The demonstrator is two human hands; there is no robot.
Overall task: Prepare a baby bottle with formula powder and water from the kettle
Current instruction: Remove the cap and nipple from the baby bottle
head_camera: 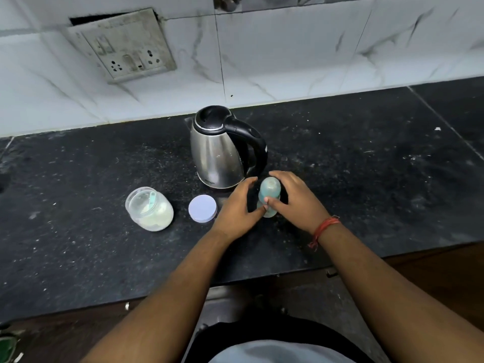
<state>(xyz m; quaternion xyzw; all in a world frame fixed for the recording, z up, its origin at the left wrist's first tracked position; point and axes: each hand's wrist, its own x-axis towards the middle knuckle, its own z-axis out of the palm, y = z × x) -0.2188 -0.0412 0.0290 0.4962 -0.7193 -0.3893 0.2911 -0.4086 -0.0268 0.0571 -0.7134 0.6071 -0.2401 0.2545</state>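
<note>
Standing at the near edge of the dark stone bench (366,195), the person has both hands on the baby bottle (269,196), which stands upright just in front of the kettle. The right hand (293,200) curls round the bottle's right side, thumb pressed across its middle; the left hand (237,205) comes in from the other side with its fingers (247,183) spread and loose, only the thumb tip touching the bottle low down. The bottle looks like light, pale blue plastic, smooth and probably a little slippery, so a hold round the waist seems safest, with the cap taken at the top. To the left lies a round white lid (202,208), flat on the bench, and beyond it an open clear jar (149,208) of pale formula powder with a scoop inside; it may be glass and would want gentle handling. Farther back stands the steel kettle (220,150), lid closed, handle turned right; likely heavy if full and best lifted by that handle.
</note>
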